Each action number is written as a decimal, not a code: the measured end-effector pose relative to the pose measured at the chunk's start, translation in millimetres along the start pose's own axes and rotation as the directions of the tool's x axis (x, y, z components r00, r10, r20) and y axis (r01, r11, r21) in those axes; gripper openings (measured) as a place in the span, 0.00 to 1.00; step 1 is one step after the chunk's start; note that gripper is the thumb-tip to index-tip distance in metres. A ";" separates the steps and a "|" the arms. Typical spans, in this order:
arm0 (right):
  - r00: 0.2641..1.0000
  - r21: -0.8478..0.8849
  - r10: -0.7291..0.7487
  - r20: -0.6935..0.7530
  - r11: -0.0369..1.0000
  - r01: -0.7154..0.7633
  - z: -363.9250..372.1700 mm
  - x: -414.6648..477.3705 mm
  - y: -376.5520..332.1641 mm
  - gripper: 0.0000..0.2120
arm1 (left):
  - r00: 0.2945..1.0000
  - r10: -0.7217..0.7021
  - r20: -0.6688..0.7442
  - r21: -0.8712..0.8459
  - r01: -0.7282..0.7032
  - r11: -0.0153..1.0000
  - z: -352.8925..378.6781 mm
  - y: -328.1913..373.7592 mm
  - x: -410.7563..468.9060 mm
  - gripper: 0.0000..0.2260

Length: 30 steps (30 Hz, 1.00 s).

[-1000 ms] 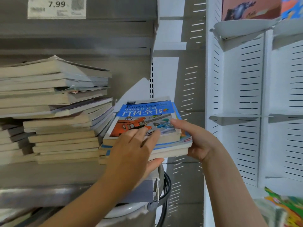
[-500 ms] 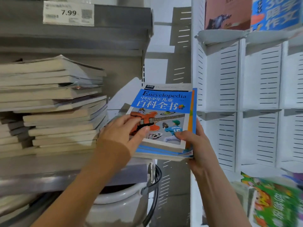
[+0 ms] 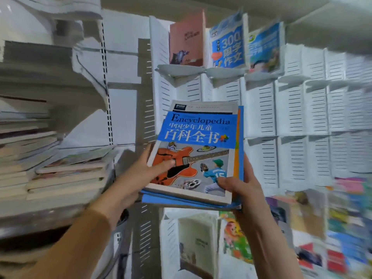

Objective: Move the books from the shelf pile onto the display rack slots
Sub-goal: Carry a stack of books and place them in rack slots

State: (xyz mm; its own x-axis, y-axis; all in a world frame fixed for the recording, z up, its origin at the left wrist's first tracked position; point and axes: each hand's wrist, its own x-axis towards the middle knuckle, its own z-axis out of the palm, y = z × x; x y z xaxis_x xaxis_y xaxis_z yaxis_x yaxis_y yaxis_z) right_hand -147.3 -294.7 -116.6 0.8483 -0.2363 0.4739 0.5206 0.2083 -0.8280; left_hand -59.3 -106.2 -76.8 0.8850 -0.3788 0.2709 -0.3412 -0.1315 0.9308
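while both grips hold it, the stack of books (image 3: 197, 156) hangs in front of the display rack (image 3: 291, 109), level with the rack's middle row of white slotted pockets. whether it touches the rack cannot be told.

- top cover: blue band reading "encyclopedia", orange guitar, ball player in teal. blue and orange edges of other books show beneath, along the side nearer the rack's centre.
- stack tilted, top edge raised toward the rack.
- left grip (image 3: 136, 178): thumb pressed on the guitar picture, fingers curled behind the stack's edge farther from the rack's centre. closed round the stack.
- right grip (image 3: 243, 190): thumb on the cover's lower corner, fingers wrapped under the stack. also closed round it.
- shelf pile (image 3: 66, 174): left of the rack, lying flat on the grey shelf (image 3: 40, 210), well apart from the held stack. much blurred.
- rack's top row: a pink book (image 3: 186, 40), a blue book (image 3: 227, 47) and a pale blue book (image 3: 263, 51), upright side by side.
- rack's bottom rows, below the stack: a pale book (image 3: 197, 238) beside a bright cartoon book (image 3: 235, 238); further coloured covers toward the rack's right end, too blurred to read.
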 end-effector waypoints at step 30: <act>0.970 -0.508 -0.111 -0.218 0.861 -0.016 -515.4 123.8 -234.2 0.26 | 0.930 0.367 0.025 -0.446 -0.318 0.836 551.5 106.3 230.7 0.24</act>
State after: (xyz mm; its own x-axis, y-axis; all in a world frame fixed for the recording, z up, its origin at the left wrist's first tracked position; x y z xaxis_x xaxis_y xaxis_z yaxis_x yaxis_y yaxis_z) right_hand -214.2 -861.9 -18.5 0.7437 -0.4590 0.4860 0.3859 -0.2988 -0.8728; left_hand -66.2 -712.8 -50.8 0.6895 -0.4238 0.5873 -0.4254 0.4193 0.8020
